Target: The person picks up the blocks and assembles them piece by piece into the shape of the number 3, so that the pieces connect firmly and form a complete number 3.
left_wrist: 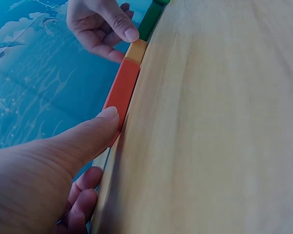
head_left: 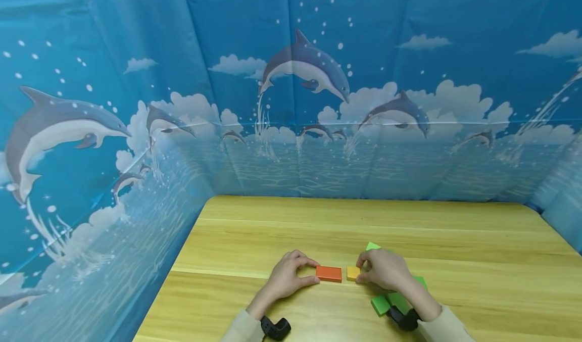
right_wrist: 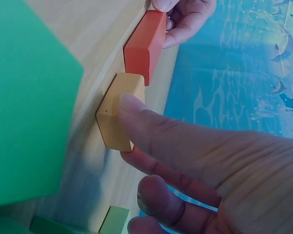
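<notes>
Thumb and a finger of my left hand (head_left: 289,276) pinch the left end of a red-orange rectangular block (head_left: 329,274), which lies flat on the wooden table (head_left: 254,231). Just to its right is a smaller yellow block (head_left: 352,273), held between thumb and finger of my right hand (head_left: 385,270). In the head view a narrow gap separates the two blocks. The right wrist view shows the thumb over the yellow block (right_wrist: 118,109), whose near end faces the red block (right_wrist: 145,48).
Green blocks lie around my right forearm: a small one (head_left: 380,305) near the wristband (head_left: 403,319), and others partly hidden under the arm. A light green block (head_left: 372,246) shows behind my right hand. A blue dolphin-printed curtain (head_left: 295,170) stands behind the table and along its left.
</notes>
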Tool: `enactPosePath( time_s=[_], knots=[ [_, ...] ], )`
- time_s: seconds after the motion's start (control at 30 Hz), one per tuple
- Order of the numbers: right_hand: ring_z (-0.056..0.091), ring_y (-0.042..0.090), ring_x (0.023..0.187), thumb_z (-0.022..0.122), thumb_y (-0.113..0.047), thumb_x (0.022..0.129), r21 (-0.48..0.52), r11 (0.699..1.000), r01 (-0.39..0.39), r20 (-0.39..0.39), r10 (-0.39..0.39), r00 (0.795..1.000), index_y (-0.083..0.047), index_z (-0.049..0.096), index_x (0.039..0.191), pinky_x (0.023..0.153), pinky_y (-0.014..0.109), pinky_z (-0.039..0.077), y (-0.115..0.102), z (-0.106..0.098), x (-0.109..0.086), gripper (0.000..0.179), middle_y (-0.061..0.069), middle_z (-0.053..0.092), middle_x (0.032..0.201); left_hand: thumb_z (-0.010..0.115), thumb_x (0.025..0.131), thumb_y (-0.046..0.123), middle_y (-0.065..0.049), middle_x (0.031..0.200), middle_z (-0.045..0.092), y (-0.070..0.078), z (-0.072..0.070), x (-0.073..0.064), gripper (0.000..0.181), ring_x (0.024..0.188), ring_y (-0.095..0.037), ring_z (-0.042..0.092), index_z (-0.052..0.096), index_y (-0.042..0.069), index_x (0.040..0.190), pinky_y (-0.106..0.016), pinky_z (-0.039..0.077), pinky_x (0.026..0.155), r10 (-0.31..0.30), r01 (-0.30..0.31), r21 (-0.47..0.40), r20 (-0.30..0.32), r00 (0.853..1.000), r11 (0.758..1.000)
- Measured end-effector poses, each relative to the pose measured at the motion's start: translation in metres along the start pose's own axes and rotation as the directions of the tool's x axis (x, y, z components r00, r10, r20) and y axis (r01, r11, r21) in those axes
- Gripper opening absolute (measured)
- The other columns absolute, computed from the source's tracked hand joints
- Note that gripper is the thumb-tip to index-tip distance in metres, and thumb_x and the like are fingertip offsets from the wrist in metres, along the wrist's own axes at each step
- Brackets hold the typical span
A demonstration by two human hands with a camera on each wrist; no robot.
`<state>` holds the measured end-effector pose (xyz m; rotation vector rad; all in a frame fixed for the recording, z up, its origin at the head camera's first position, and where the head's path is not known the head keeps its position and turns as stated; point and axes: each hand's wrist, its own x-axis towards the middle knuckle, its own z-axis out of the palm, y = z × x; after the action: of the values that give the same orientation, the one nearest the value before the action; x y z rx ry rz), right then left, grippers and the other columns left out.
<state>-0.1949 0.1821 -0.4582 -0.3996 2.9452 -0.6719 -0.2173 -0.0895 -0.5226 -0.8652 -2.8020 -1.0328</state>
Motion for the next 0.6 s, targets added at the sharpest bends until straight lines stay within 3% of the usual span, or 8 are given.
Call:
enactPosePath(
  time_s=[0.6],
  knots=[
    [0.049,0.006,0.06,0.085,-0.031,0.068,-0.016,1.0,0.024,-0.023,-0.024,0.999,-0.022,0.07,0.085,0.052,0.031,0.04,-0.0074,0.005,0.0031,0.024,-0.013,0.056,0.069,0.066,0.081,0.056,0.015,0.099,0.05,-0.0006,0.0003,-0.0005,0.037,0.081,-0.005,0.041,0.069,0.032,0.11,-0.024,0.035,0.067,-0.003,0.003,-0.001,-0.001,1.0,1.0]
  ],
)
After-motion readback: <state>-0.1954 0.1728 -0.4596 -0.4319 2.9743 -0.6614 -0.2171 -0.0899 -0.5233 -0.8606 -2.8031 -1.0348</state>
